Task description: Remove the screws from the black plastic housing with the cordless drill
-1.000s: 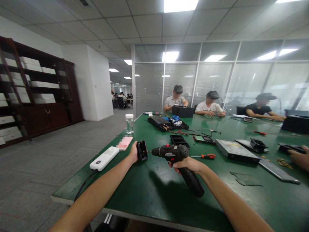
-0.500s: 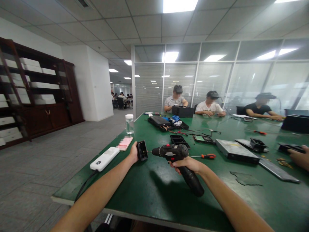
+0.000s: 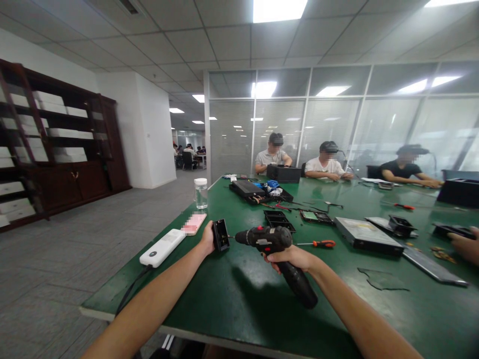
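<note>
My left hand [image 3: 208, 239] is closed around the left side of a small black box-like housing [image 3: 221, 235], held tilted above the table with its hollow side facing right. In my right hand [image 3: 290, 257] is a black cordless drill [image 3: 266, 237] with red details, its grip slanting down to the right. The drill points left, and its thin bit reaches the housing; whether it touches a screw inside is too small to tell. An orange-and-black screwdriver [image 3: 324, 244] lies on the table just behind the drill.
The green table [image 3: 209, 299] bears a white power bank [image 3: 163, 248] with a cable, a pink phone [image 3: 194, 224] and a clear bottle [image 3: 201, 193] on the left. A flat metal drive [image 3: 368, 235] and a black tray [image 3: 279, 220] lie beyond the drill. A co-worker's hand [image 3: 464, 245] is at right.
Both hands, the drill and the housing stay nearly where they were. The view has shifted very slightly.
</note>
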`<state>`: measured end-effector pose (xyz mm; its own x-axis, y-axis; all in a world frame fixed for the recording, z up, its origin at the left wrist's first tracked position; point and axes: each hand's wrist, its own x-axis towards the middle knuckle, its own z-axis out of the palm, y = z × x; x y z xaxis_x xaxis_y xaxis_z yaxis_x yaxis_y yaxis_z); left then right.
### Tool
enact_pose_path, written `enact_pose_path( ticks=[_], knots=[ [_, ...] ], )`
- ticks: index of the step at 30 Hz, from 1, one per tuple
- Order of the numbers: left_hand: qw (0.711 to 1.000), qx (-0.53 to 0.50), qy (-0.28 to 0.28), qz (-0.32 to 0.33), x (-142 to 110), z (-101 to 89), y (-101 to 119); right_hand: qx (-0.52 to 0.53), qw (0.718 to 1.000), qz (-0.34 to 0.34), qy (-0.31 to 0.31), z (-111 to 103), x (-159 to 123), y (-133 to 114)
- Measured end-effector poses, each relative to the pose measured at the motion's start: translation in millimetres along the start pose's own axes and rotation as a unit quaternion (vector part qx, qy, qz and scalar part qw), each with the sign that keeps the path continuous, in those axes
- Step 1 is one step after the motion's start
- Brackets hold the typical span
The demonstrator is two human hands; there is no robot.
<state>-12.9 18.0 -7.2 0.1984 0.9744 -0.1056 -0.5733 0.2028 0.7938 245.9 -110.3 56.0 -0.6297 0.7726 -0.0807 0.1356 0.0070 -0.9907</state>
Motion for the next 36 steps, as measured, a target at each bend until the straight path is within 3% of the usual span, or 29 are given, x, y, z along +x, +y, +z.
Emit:
enact_pose_path(
  ticks=[23,36],
  knots=[
    [1.0,0.004,0.014,0.001,-3.9,5.2,1.1,-0.009,0.999,-0.029,-0.012,3.6,-3.8,-5.7],
    [1.0,-0.003,0.003,-0.013,-7.8,7.6,3.5,-0.003,1.0,-0.006,0.005,1.6,-1.0,-0.5]
  ],
)
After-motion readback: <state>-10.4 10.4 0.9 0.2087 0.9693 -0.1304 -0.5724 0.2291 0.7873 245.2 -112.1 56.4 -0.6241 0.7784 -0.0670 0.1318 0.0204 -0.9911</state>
